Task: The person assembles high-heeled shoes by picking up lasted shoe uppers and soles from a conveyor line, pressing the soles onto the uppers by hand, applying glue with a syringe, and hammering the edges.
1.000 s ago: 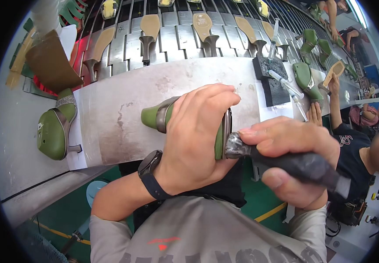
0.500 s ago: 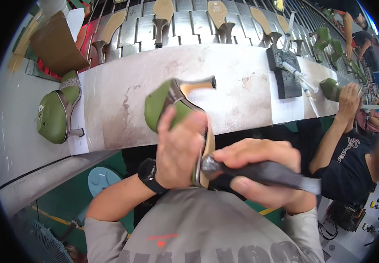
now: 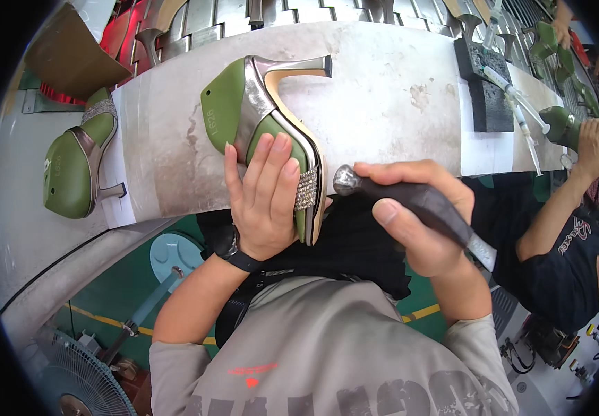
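While the left hand [image 3: 264,201] clasps the lasted high-heeled shoe [image 3: 262,107], the right hand [image 3: 432,244] grips a metal-headed tool [image 3: 416,200] apart from it; firm bracing appears advisable.

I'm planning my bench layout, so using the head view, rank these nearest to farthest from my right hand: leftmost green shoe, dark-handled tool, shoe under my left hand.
1. Dark-handled tool: gripped in your right hand.
2. Held shoe: under your left hand, left of the tool.
3. Leftmost green shoe: farther left, past the held shoe.
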